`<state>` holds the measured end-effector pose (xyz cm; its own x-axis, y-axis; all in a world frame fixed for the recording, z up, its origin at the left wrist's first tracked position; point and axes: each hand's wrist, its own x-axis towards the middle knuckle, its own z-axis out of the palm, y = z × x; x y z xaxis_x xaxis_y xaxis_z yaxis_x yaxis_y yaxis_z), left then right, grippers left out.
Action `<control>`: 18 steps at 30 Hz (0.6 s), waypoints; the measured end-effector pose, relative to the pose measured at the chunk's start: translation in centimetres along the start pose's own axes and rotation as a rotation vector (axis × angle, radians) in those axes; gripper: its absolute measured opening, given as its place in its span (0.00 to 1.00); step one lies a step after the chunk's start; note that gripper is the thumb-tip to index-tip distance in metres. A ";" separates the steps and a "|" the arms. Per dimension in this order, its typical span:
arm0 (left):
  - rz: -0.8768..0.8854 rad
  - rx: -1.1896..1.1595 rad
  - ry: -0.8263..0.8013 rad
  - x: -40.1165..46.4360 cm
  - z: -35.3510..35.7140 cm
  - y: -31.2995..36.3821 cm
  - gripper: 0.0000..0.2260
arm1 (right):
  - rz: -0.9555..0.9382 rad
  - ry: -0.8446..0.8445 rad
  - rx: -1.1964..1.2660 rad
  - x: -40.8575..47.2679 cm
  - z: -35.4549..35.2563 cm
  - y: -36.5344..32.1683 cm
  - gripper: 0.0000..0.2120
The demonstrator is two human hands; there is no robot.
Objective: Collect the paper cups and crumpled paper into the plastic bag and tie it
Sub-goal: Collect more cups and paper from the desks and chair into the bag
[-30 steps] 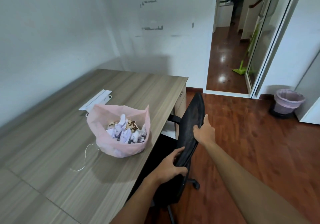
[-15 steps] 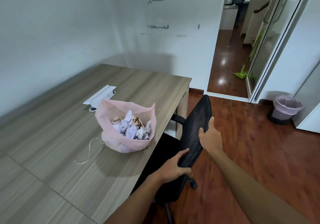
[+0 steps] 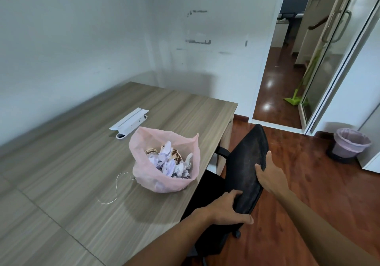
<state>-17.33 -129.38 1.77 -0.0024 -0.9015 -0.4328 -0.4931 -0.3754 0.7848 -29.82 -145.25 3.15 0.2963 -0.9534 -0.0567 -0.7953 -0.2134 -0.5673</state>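
Head view: the left hand (image 3: 225,210) and right hand (image 3: 269,176) both clasp the back of a black chair (image 3: 246,167), fingers curled over its edge, just right of the desk (image 3: 82,162). On the desk, near its right edge, stands the open pink bag (image 3: 164,181) holding cups (image 3: 175,154) and crumpled paper (image 3: 170,166), untied.

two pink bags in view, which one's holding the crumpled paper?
The pink plastic bag standing open on the desk, with crumpled paper and cups inside. The other lines the bin on the floor, contents not visible.
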 end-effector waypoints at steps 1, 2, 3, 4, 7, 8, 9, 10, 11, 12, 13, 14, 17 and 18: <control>0.001 0.010 -0.010 0.1 -0.1 0.0 0.56 | -0.006 0.016 -0.004 0.0 0.3 0.0 0.34; 0.006 0.026 -0.020 0.2 -0.2 -0.1 0.55 | -0.011 0.034 -0.009 0.2 0.6 0.1 0.35; 0.011 0.050 -0.031 0.3 -0.5 -0.2 0.54 | -0.016 0.043 -0.022 0.3 0.9 0.0 0.36; 0.019 0.071 -0.041 0.5 -0.9 -0.2 0.53 | -0.009 0.046 -0.046 0.4 1.1 -0.2 0.37; 0.051 0.118 -0.024 1.2 -2.9 -0.5 0.50 | 0.034 0.037 -0.174 0.7 1.9 -2.2 0.39; 0.070 0.109 0.001 1.3 -3.9 -0.6 0.49 | 0.021 0.058 -0.228 0.8 2.2 -3.2 0.38; 0.085 0.097 0.039 1.3 -5.1 -0.8 0.48 | -0.013 0.087 -0.277 0.9 2.8 -4.4 0.37; 0.093 0.086 0.090 1.4 -6.6 -1.0 0.45 | -0.064 0.108 -0.311 1.1 3.5 -5.5 0.35; 0.104 0.078 0.156 1.3 -8.2 -1.2 0.40 | -0.114 0.103 -0.311 1.4 4.3 -6.8 0.34; 0.126 0.069 0.250 1.4 -10.0 -1.6 0.33 | -0.147 0.066 -0.275 1.7 5.0 -8.0 0.32; 0.157 0.054 0.374 1.3 -11.9 -1.9 0.25 | -0.165 0.003 -0.202 2.2 6.0 -9.2 0.29; 0.180 0.028 0.514 1.0 -13.8 -2.2 0.20 | -0.157 -0.077 -0.118 2.7 7.1 -10.3 0.28; 0.184 0.058 0.925 0.1 -19.6 -3.7 0.13 | -0.070 -0.258 0.030 3.3 10.0 -13.4 0.31; 0.164 0.118 1.054 -0.5 -21.3 -4.3 0.12 | -0.049 -0.289 0.043 3.5 10.8 -14.2 0.33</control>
<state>3.35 -131.91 8.01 0.6477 -0.6918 0.3191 -0.6363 -0.2608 0.7260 -11.81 -143.21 2.08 0.4767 -0.8408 -0.2567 -0.7553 -0.2423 -0.6089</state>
